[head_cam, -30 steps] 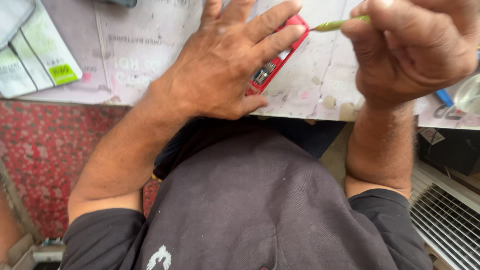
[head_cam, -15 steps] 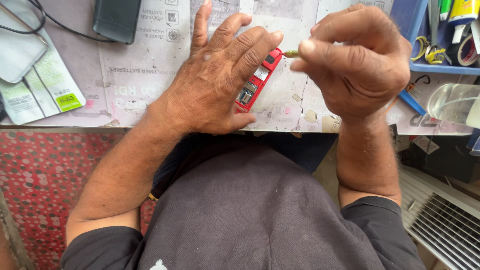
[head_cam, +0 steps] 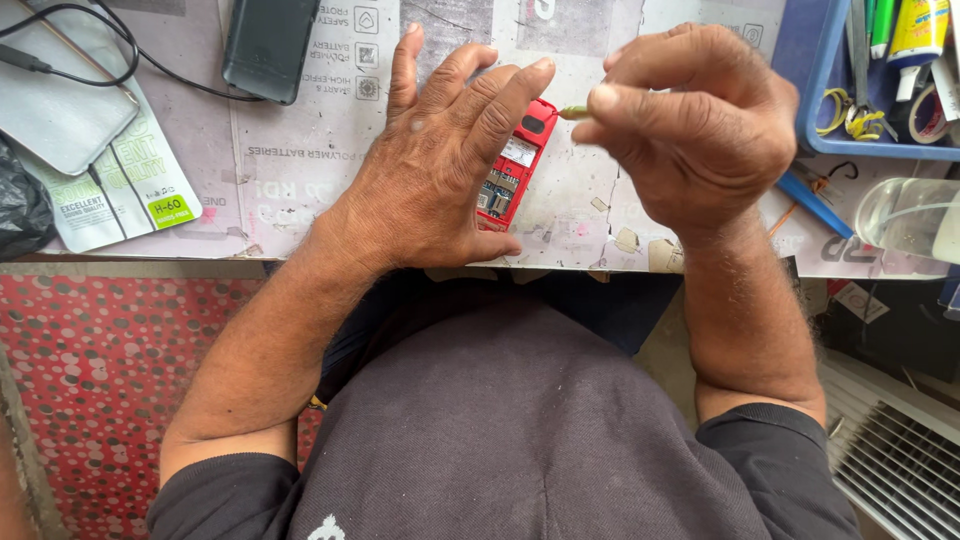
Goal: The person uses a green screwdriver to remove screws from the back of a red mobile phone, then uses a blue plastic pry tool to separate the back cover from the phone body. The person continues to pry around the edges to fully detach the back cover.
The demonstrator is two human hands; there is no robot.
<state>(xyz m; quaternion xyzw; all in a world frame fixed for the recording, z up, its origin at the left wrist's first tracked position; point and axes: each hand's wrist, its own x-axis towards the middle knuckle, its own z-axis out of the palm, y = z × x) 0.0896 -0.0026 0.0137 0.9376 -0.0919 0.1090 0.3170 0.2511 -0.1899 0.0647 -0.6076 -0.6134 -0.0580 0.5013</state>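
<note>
Far out past the left hand, at the table's left edge: a black plastic bag (head_cam: 22,210), then a pale flat phone case (head_cam: 60,105) lying on a white and green printed packet (head_cam: 130,190), with a black cable (head_cam: 70,35) looping over both. A little nearer that hand, above its wrist: a dark phone (head_cam: 268,45), face down on the worn grey-and-white table top (head_cam: 290,175).

Left hand (head_cam: 440,170): spread flat, palm down, fingers apart and stretched out, pressing on the red opened phone (head_cam: 512,165) and pinning it to the table (only the strip between the fingertips and the thumb shows, circuit board bare).

Just right of the red phone, between the two hands: the greenish tip of a thin tool (head_cam: 574,112), close to the phone's upper end, touching or not cannot be told.

Right hand (head_cam: 700,130): curled tight around that thin tool, thumb and forefinger pinching it near the tip, hovering just above the table.

Beyond the right hand: a blue tray (head_cam: 812,95) with tools and tubes inside, a blue-handled tool (head_cam: 812,205) lying below it, and a clear plastic container (head_cam: 905,215) at the far right edge.
</note>
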